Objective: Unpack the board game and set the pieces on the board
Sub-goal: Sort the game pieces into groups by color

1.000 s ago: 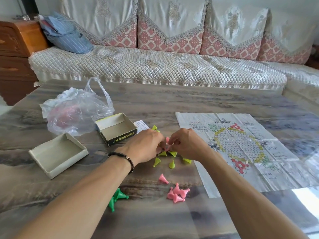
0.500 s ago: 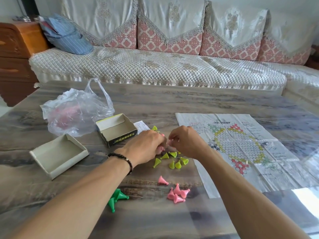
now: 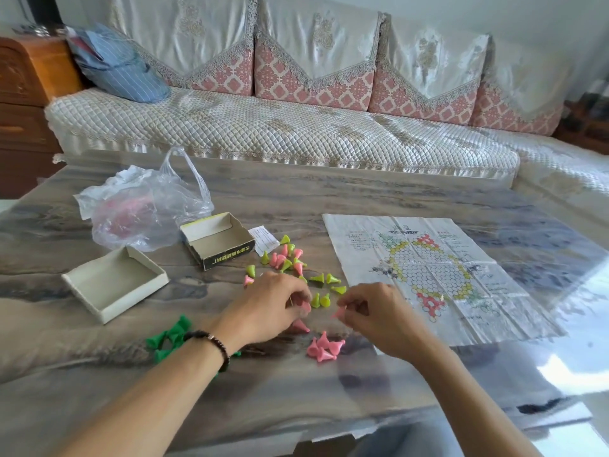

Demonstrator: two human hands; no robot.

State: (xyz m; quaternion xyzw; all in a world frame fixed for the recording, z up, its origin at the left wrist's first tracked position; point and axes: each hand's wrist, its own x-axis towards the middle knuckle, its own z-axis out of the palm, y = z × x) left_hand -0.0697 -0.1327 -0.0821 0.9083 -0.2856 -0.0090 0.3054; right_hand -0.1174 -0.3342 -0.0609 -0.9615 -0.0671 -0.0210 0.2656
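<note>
I saw the right hand [image 3: 374, 316] pinching a small pink cone-shaped plastic piece [image 3: 339, 313] at its fingertips, just left of the unfolded paper game board [image 3: 438, 275] lying on the grey marbled bench [image 3: 329, 199]. The left hand [image 3: 270, 308], further left of the board, had its fingers curled down onto another pink piece [image 3: 305, 306]; I could not tell how firm that grip was. More pink cones [image 3: 321, 349] lay just below the hands, yellow-green cones [image 3: 321, 300] between them and above, dark green cones [image 3: 168, 338] far left of the board by the wrist.
</note>
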